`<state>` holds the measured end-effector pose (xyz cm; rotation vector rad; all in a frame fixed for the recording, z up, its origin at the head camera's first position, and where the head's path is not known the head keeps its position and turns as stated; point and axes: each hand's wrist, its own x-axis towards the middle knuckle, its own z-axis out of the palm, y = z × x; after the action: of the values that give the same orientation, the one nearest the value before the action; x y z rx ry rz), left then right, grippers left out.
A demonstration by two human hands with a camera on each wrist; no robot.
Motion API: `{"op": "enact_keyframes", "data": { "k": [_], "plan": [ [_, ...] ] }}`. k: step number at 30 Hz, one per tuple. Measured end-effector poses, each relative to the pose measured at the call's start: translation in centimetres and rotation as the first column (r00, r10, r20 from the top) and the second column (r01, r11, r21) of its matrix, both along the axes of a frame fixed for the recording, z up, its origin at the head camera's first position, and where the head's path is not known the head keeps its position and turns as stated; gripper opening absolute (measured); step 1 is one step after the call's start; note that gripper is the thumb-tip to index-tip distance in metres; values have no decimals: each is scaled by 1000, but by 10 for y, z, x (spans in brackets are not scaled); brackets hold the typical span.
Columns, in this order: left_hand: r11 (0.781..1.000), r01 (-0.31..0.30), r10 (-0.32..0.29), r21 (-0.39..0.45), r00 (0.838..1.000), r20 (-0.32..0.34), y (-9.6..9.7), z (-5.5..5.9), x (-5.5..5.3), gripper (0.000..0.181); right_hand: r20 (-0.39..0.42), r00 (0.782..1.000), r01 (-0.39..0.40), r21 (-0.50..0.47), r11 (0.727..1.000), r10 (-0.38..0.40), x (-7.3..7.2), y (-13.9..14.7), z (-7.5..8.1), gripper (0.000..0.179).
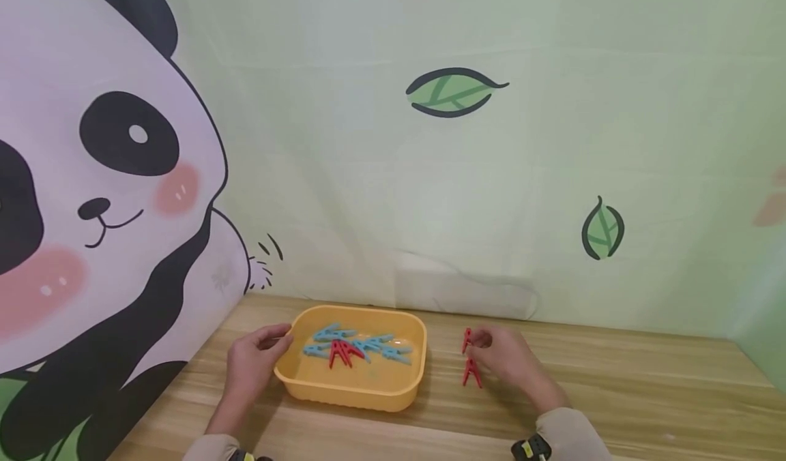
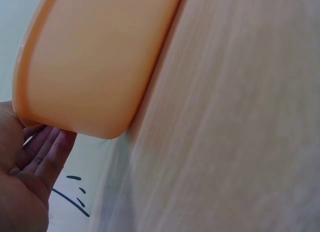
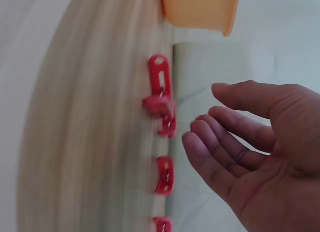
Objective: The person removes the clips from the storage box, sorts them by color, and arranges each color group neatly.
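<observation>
A yellow plastic tray (image 1: pixel 350 394) stands on the table, with several blue clothespins (image 1: pixel 371 344) and a few red clothespins (image 1: pixel 344 353) in it. My left hand (image 1: pixel 254 362) grips its left rim; in the left wrist view, the fingers (image 2: pixel 52 154) lie against the outside of the wall below the rim. To the right of the tray, my right hand (image 1: pixel 506 359) hovers by a group of red clothespins (image 1: pixel 471 374) on the table. In the right wrist view, thumb and fingers are apart and hold nothing, and several red clothespins (image 3: pixel 160 76) stand in a row beyond the fingertips.
The wooden table (image 1: pixel 645 393) runs back to a pale green cloth backdrop (image 1: pixel 344 140) printed with leaves. A large printed panda (image 1: pixel 110 209) covers the left side, beside the table's left edge.
</observation>
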<state>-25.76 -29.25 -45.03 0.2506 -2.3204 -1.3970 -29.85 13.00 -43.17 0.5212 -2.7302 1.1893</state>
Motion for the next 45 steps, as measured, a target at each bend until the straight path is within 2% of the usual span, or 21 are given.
{"op": "enact_keyframes", "data": {
  "k": [6, 11, 14, 18, 21, 28, 35, 39, 45],
  "plan": [
    [1000, 1, -1, 4, 1000, -1, -1, -1, 2, 26, 16, 1000, -15, -62, 998, 16, 5, -18, 15, 18],
    [1000, 4, -3, 14, 1000, -12, 0, -2, 2, 25, -21, 999, -52, -134, 990, 49, 11, -36, 27, 15],
    [1000, -1, 1, 10, 1000, -14, 0, -2, 2, 24, -46, 993, -118, -169, 978, 112, 11, -50, 33, 15],
    [1000, -2, 2, 5, 1000, -6, -1, -1, 1, 25, -38, 981, -192, -186, 963, 189, 9, -67, 39, 15],
    [1000, -2, 2, -1, 1000, -4, -2, -1, 1, 25, -33, 976, -219, -190, 957, 217, 6, -82, 41, 14],
    [1000, -2, 2, -7, 1000, -14, -3, -1, 1, 24, -27, 955, -294, -173, 940, 294, 1, -115, 30, 14],
    [1000, 8, -8, 3, 1000, -20, -3, -1, 1, 24, 7, 922, -380, -185, 906, 388, -4, -144, 16, 22],
    [1000, 12, -12, 6, 1000, -22, -2, 0, 1, 25, 19, 921, -381, -166, 909, 390, -7, -157, 11, 25],
    [1000, 8, -7, 6, 1000, -22, -1, -1, 1, 24, 1, 921, -386, -119, 915, 389, -8, -172, 3, 18]
  ]
}}
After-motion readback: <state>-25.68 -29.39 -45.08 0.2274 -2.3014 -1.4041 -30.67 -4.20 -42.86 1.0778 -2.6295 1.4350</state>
